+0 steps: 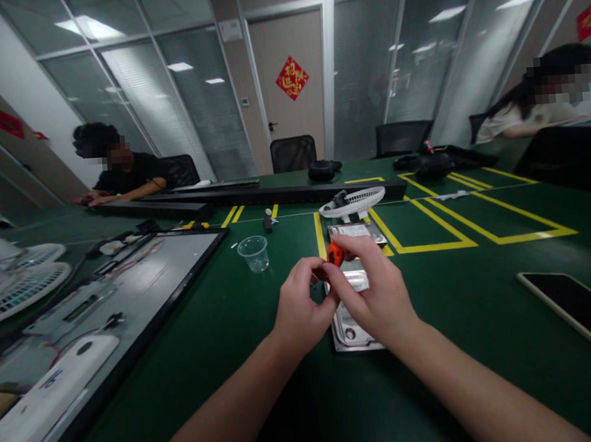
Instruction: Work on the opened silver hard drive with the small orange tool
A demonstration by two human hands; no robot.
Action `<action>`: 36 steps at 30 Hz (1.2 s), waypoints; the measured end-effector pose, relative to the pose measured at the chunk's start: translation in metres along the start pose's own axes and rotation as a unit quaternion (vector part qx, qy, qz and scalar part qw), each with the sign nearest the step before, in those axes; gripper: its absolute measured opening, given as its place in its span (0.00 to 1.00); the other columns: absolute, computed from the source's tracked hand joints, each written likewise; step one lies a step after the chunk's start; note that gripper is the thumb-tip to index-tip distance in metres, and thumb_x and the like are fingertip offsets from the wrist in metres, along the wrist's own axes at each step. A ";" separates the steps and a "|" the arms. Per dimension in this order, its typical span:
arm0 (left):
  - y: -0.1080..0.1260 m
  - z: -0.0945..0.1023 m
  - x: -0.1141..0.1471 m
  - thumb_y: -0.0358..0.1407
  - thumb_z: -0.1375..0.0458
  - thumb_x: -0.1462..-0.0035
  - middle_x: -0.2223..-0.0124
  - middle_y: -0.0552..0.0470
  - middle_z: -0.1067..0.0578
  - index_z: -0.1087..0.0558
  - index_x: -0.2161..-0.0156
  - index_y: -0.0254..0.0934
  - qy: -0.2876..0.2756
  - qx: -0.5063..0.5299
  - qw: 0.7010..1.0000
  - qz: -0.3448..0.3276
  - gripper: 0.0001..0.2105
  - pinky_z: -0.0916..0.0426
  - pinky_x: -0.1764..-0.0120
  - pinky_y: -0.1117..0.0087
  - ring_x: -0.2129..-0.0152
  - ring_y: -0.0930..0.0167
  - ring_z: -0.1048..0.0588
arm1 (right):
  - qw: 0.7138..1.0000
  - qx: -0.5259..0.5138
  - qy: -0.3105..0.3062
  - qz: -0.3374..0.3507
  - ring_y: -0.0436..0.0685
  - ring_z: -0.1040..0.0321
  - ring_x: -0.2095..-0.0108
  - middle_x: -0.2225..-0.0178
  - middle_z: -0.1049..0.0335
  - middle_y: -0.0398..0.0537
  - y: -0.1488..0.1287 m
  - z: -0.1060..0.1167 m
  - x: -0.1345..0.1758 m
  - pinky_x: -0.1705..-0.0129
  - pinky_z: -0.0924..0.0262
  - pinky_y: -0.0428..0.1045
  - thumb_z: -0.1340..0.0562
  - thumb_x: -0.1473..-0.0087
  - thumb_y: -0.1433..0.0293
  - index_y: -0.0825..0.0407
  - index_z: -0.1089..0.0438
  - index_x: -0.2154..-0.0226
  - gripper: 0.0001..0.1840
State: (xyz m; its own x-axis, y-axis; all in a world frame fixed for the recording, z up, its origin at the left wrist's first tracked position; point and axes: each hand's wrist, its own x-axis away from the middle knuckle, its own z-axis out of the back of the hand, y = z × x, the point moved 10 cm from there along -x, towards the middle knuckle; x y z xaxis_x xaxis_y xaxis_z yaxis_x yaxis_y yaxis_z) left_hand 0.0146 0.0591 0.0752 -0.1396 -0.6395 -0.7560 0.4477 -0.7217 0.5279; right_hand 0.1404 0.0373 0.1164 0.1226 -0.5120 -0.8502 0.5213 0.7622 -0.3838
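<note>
Your right hand point(382, 289) pinches an orange tool point(335, 254) over the hard drive point(350, 334), your left hand point(299, 307) curled close, hold unclear; tool likely light, stiff, best gripped round its body.

Bare forearms point(231, 401) taper to slim wrists point(416, 330) — left grip point(301, 307) and right grip point(379, 286) bare too, slender-fingered.

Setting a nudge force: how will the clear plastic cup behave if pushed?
The clear plastic cup is probably light and easily slid, as it looks thin and see-through. It narrows toward its base, so a high push may tip it; being round, it could then roll.
</note>
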 end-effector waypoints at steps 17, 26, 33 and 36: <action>0.001 -0.001 -0.001 0.28 0.40 0.41 0.62 0.51 0.25 0.30 0.56 0.39 -0.008 0.002 1.000 -0.003 0.09 0.30 0.61 0.66 0.65 0.68 0.26 | 1.000 -0.003 -0.009 -0.003 0.60 0.28 0.53 0.53 0.27 0.52 0.000 -0.001 -0.001 0.49 0.28 0.59 0.38 0.34 0.70 0.46 0.35 0.41 0.20; 0.008 -0.001 -0.003 0.29 0.41 0.38 0.61 0.51 0.25 0.30 0.53 0.39 -0.015 0.004 1.000 -0.010 0.08 0.31 0.61 0.67 0.65 0.68 0.26 | 0.999 -0.021 -0.025 0.006 0.60 0.28 0.47 0.47 0.26 0.53 -0.003 -0.003 0.001 0.45 0.29 0.58 0.41 0.34 0.74 0.47 0.37 0.38 0.23; 0.005 -0.004 -0.002 0.26 0.41 0.40 0.61 0.51 0.25 0.30 0.56 0.38 -0.022 0.007 1.000 -0.013 0.09 0.32 0.60 0.67 0.64 0.68 0.27 | 1.000 -0.008 -0.007 0.001 0.58 0.28 0.54 0.53 0.28 0.52 -0.001 0.000 -0.001 0.50 0.28 0.56 0.37 0.35 0.71 0.48 0.33 0.42 0.20; 0.007 -0.007 -0.003 0.28 0.43 0.37 0.60 0.50 0.25 0.29 0.56 0.38 -0.045 0.020 0.999 -0.016 0.05 0.32 0.60 0.66 0.64 0.67 0.27 | 1.000 -0.013 -0.006 0.004 0.59 0.28 0.50 0.50 0.27 0.53 -0.003 0.001 0.001 0.46 0.30 0.56 0.38 0.35 0.72 0.49 0.34 0.41 0.21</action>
State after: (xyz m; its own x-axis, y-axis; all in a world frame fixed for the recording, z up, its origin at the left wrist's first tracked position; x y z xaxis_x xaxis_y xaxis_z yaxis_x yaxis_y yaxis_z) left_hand 0.0242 0.0574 0.0786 -0.2337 -0.6362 -0.7353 0.4070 -0.7508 0.5202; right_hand 0.1396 0.0345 0.1173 0.1368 -0.5111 -0.8485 0.4984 0.7758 -0.3869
